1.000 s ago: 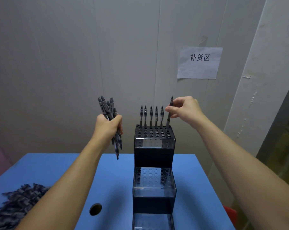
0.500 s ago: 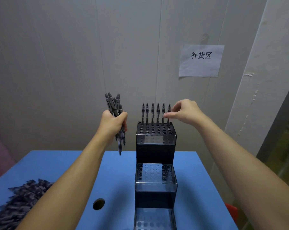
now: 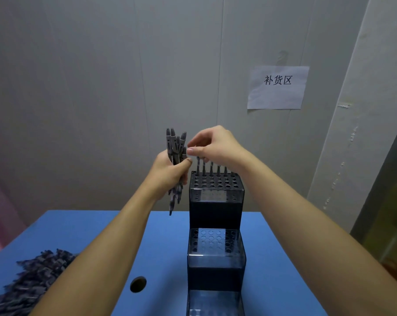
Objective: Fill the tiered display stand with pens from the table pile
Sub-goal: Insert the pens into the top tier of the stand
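Grey pens clenched in left hand; right hand pinches one from bundle. Best drawn straight up, w/ bundle steady, beside stand.

Grey-and-black pens stand beside the black, smoky-clear stand on a blue table; white wall sign above.

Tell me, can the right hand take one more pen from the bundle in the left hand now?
Probably yes. The right hand has its fingertips at the bundle of pens gripped by the left hand, and nothing stands between them.
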The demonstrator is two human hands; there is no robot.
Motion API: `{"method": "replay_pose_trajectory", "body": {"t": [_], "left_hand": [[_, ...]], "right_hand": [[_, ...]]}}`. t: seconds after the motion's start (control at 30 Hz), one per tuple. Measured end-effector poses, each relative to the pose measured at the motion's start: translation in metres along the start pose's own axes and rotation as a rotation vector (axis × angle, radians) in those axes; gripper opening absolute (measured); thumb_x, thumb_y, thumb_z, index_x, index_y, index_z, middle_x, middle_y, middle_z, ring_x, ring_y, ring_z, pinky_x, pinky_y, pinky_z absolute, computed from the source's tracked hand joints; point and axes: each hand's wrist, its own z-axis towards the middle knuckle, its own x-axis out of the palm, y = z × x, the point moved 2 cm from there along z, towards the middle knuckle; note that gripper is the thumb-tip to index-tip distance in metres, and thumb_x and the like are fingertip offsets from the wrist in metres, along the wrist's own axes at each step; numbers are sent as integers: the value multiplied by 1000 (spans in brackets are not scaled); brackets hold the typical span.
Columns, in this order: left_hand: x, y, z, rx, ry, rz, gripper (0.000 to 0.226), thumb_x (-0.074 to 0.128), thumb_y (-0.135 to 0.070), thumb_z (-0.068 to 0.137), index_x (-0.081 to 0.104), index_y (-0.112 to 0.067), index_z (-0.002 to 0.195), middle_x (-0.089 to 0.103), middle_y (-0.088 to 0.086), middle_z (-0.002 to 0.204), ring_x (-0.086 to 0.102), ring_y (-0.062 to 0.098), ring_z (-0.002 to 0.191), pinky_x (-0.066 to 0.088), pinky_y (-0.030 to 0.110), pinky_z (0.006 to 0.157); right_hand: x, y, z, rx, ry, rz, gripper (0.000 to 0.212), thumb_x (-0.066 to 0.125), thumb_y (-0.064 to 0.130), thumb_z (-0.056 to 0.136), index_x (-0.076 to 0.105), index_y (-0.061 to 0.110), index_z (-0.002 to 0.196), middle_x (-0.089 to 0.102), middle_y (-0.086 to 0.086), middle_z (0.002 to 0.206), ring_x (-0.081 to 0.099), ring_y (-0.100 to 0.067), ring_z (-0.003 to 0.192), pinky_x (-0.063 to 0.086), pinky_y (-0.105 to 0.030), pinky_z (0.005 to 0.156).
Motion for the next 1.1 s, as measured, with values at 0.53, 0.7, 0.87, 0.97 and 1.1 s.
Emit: {"method": "replay_pose_trajectory", "body": {"t": [0.53,0.7,0.87,0.97,1.1], "left_hand": [[-9,-1,-2,56,170,-87,17,63,-22,101,67,-6,98,67,12,75,63,30,67,56,45,67],[-12,2,1,25,187,-128,17,61,-20,102,67,-5,107,71,12,83,68,29,74,60,40,71],[-11,8,2,-23,189,-185,17,62,-21,102,63,-5,105,70,14,82,67,27,72,58,35,68],[-10,10,4,-48,193,-219,16,62,-20,101,62,-5,106,70,14,83,67,27,72,57,35,67],[-10,9,7,-59,200,-238,17,62,-19,102,61,-3,109,72,14,84,67,28,72,58,37,66]], "right_hand": [[10,-9,2,74,-50,257,14,90,21,76,80,12,80,76,-6,72,67,-13,62,57,-27,64],[9,-16,0,92,-101,361,19,90,17,76,79,3,83,75,-11,74,68,-17,64,59,-30,65],[5,-19,0,95,-169,407,19,89,18,77,77,5,86,76,-9,78,70,-16,65,60,-31,65],[7,-21,1,101,-191,405,21,89,19,78,77,5,88,77,-10,80,70,-16,64,60,-29,65],[8,-24,2,110,-244,442,21,88,19,79,77,3,89,76,-11,79,70,-16,63,58,-29,65]]}}
